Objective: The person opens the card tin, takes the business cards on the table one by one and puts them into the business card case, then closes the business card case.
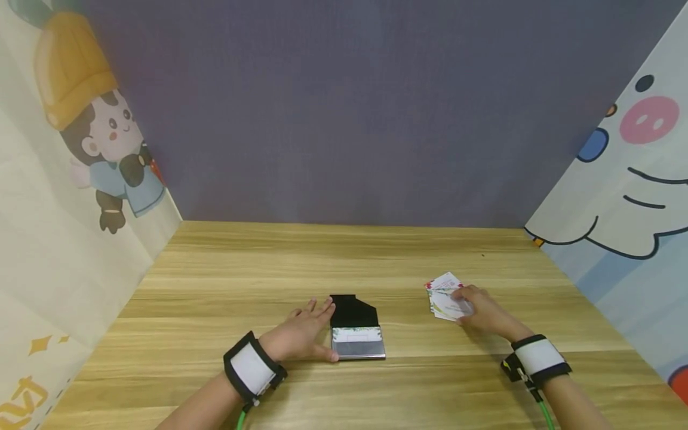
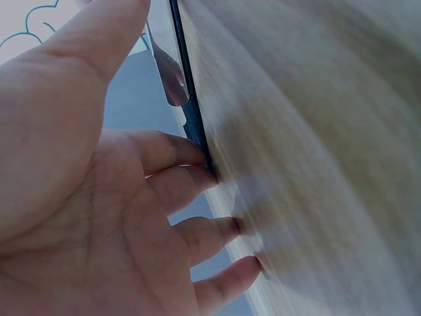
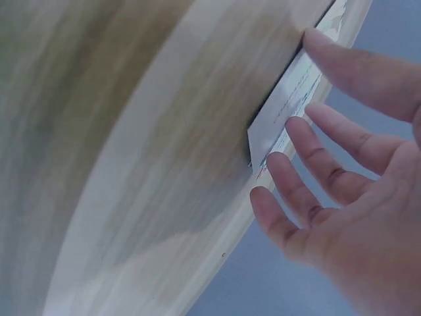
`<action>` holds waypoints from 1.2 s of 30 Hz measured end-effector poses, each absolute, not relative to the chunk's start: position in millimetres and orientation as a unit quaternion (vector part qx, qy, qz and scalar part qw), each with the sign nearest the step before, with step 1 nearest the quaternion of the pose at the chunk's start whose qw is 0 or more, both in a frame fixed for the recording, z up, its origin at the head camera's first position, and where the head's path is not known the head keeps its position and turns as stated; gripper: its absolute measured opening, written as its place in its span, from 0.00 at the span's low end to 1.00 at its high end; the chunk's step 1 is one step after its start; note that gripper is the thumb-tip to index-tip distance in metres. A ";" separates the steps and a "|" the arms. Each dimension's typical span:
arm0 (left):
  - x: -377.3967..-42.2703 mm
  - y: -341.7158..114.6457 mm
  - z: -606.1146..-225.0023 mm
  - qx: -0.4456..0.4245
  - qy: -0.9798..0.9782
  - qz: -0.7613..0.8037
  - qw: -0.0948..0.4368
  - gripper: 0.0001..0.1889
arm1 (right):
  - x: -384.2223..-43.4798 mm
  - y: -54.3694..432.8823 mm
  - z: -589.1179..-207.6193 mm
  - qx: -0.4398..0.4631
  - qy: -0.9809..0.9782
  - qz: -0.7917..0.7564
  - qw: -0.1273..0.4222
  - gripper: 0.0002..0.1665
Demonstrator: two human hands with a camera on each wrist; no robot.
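In the head view a card case (image 1: 359,351) lies unfolded, its black flap (image 1: 353,313) laid back and a printed card (image 1: 356,334) showing above its silvery front. My left hand (image 1: 301,335) rests at its left side, fingers extended; the fingertips meet the flap and the thumb touches the lower corner. To the right, several floral-printed cards (image 1: 445,303) lie in a loosely fanned pile. Over their right end is my right hand (image 1: 488,313). In the right wrist view its thumb touches the edge of a card (image 3: 276,115), with the fingers loosely bent and spread beside it.
Both things lie on a wood-grain table (image 1: 258,263). A dark grey panel (image 1: 344,119) rises behind it, and cartoon-printed sheets (image 1: 43,239) flank both sides. Each wrist wears a strapped band (image 1: 249,367) with a green cable.
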State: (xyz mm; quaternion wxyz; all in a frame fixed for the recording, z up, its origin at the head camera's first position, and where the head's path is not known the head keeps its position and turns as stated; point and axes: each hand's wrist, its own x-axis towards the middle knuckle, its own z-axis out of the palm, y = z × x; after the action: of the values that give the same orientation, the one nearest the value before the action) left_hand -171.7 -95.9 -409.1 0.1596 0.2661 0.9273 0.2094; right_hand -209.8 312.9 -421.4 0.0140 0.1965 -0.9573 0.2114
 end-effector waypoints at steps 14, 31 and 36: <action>-171.6 -96.0 -409.1 0.264 0.929 0.205 0.159 0.54 | -211.7 311.3 -411.0 0.141 -0.964 0.220 -0.041 0.28; -170.6 -95.9 -407.0 0.261 0.928 0.207 0.164 0.54 | -210.6 303.0 -409.0 0.179 -0.952 0.247 -0.007 0.09; -170.8 -96.2 -407.5 0.264 0.928 0.206 0.163 0.54 | -210.3 296.9 -407.6 0.199 -0.949 0.244 0.021 0.07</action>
State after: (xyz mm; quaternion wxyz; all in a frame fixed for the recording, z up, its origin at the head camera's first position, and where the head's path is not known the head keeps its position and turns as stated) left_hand -170.8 -96.2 -407.5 0.1634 0.2639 0.9280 0.2063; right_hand -210.3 296.9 -407.6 0.0211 0.1986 -0.9490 0.2439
